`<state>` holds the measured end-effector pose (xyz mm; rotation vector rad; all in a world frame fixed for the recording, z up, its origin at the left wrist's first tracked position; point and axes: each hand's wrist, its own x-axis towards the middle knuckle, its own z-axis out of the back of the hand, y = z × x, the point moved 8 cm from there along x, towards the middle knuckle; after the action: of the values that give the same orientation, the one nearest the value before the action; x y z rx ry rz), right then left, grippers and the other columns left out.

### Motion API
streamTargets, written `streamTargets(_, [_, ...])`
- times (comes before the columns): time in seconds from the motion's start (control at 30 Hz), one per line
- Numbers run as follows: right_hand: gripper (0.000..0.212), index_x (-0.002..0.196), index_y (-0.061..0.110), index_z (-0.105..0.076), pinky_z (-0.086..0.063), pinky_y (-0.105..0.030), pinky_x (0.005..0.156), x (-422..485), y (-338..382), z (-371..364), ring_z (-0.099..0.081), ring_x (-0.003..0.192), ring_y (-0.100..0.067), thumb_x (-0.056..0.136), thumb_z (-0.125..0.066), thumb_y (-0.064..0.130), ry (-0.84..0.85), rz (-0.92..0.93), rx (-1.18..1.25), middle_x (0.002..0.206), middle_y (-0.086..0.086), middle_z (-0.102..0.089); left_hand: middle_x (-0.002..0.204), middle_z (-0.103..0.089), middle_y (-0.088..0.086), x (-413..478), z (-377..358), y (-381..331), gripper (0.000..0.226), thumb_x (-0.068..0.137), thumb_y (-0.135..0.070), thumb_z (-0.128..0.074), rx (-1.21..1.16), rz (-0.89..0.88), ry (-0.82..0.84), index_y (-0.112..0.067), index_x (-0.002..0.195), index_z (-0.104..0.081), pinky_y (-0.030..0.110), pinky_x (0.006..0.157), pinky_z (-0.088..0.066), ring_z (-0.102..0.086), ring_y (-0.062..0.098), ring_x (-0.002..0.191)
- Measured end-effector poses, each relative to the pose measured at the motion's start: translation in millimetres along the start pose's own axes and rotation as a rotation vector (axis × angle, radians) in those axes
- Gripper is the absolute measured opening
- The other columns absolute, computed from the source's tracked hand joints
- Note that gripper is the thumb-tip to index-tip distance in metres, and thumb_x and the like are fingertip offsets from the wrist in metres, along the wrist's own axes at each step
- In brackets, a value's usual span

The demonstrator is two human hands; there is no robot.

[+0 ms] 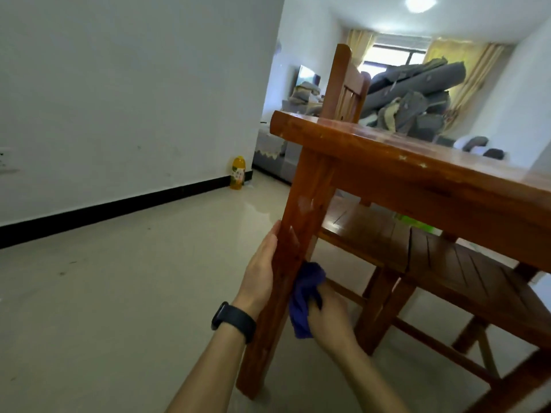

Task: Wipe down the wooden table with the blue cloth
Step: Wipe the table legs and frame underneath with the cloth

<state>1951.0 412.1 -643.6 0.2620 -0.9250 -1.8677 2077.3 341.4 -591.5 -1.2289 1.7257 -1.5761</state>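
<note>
No legible text, brand, number or sign is shown. A label is carried on the yellow bottle (237,173) standing on the floor by the wall, but its print is too small and blurred to be read. The black wristband (234,320) worn on the left wrist presents a dark face on which nothing can be read. The wall outlet (4,161) at the left edge bears no readable marking. No lettering is seen on the wooden table (387,162) or on the blue cloth (304,296).
</note>
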Motion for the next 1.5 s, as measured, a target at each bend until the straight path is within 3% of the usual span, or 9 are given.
streamTargets(0.17, [0.033, 0.125, 0.032, -0.047, -0.041, -0.018, 0.079, -5.2, 43.0, 62.6, -0.059, 0.097, -0.012, 0.097, -0.049, 0.014, -0.342, 0.201, -0.025, 0.112, 0.005, -0.056, 0.127, -0.048, -0.029, 4.6, 13.7, 8.4, 0.048, 0.104, -0.048, -0.018, 0.013, 0.054, 0.016, -0.038, 0.146, -0.039, -0.002, 0.064, -0.04, -0.046, -0.016, 0.108])
streamTargets(0.27, [0.051, 0.14, 0.015, -0.041, -0.044, -0.038, 0.094, -12.2, 132.6, 92.5, -0.049, 0.113, -0.031, 0.09, -0.054, 0.018, -0.626, 0.651, -0.374, 0.137, -0.014, -0.043, 0.136, -0.05, -0.025, 9.3, 20.7, 14.7, 0.052, 0.1, -0.056, -0.018, -0.006, 0.07, 0.007, -0.041, 0.142, -0.045, 0.015, 0.089, -0.034, -0.044, -0.002, 0.128])
streamTargets(0.37, [0.058, 0.146, 0.022, -0.039, -0.037, -0.052, 0.097, 15.9, 165.1, 86.4, -0.033, 0.125, -0.042, 0.091, -0.058, 0.026, -0.707, 0.62, -0.739, 0.153, -0.009, -0.028, 0.136, -0.052, -0.025, 13.3, 26.8, 18.4, 0.057, 0.095, -0.064, -0.016, -0.037, 0.095, 0.002, -0.043, 0.135, -0.051, 0.038, 0.109, -0.024, -0.044, -0.001, 0.129])
streamTargets(0.63, [0.08, 0.134, 0.031, -0.05, -0.059, -0.043, 0.078, -2.6, 71.4, -11.7, -0.051, 0.12, -0.04, 0.063, -0.082, 0.011, -0.045, 0.72, -0.97, 0.15, -0.001, -0.04, 0.127, -0.063, -0.016, 20.8, 40.0, 30.4, 0.063, 0.094, -0.062, -0.017, -0.144, 0.131, 0.04, -0.031, 0.136, -0.051, 0.019, 0.092, -0.042, -0.057, -0.005, 0.114])
streamTargets(0.73, [0.071, 0.138, 0.026, -0.05, -0.054, -0.044, 0.088, -2.3, 113.7, 11.1, -0.047, 0.12, -0.037, 0.072, -0.076, 0.013, -0.179, 0.797, -0.912, 0.146, -0.006, -0.044, 0.11, -0.068, -0.019, 20.6, 37.5, 33.1, 0.057, 0.102, -0.051, -0.013, -0.18, 0.135, 0.061, -0.027, 0.125, -0.059, 0.003, 0.065, -0.045, -0.062, -0.015, 0.091])
streamTargets(0.9, [0.068, 0.151, 0.025, -0.028, -0.034, -0.047, 0.101, 27.8, 170.6, 67.9, -0.033, 0.128, -0.035, 0.089, -0.056, 0.029, -0.603, 0.615, -0.831, 0.154, -0.002, -0.034, 0.125, -0.059, -0.023, 24.6, 44.2, 42.3, 0.066, 0.096, -0.065, -0.008, -0.148, 0.178, 0.09, -0.038, 0.126, -0.061, 0.027, 0.096, -0.025, -0.049, -0.003, 0.119])
streamTargets(1.1, [0.069, 0.14, 0.022, -0.049, -0.045, -0.05, 0.098, 0.4, 76.6, -23.1, -0.041, 0.123, -0.037, 0.076, -0.069, 0.008, -0.152, 0.804, -1.042, 0.146, -0.003, -0.048, 0.113, -0.067, -0.013, 24.6, 43.9, 50.0, 0.064, 0.101, -0.055, -0.011, -0.224, 0.211, 0.155, -0.025, 0.125, -0.062, 0.005, 0.072, -0.044, -0.063, -0.012, 0.091])
streamTargets(1.23, [0.08, 0.136, 0.027, -0.049, -0.054, -0.046, 0.088, -17.8, 55.5, -41.1, -0.044, 0.12, -0.032, 0.065, -0.079, 0.007, 0.052, 0.767, -0.956, 0.137, 0.001, -0.055, 0.133, -0.06, -0.014, 26.8, 48.9, 58.3, 0.069, 0.097, -0.062, -0.01, -0.157, 0.208, 0.172, -0.029, 0.132, -0.06, 0.013, 0.086, -0.035, -0.053, -0.004, 0.116])
streamTargets(1.5, [0.044, 0.14, 0.017, -0.051, -0.038, -0.047, 0.098, 20.5, 150.0, 42.3, -0.037, 0.122, -0.038, 0.096, -0.053, 0.016, -0.711, 0.718, -0.834, 0.146, -0.006, -0.048, 0.124, -0.064, -0.022, 32.2, 56.4, 60.1, 0.071, 0.095, -0.067, -0.007, -0.12, 0.231, 0.146, -0.037, 0.124, -0.065, 0.049, 0.114, -0.021, -0.056, 0.001, 0.12])
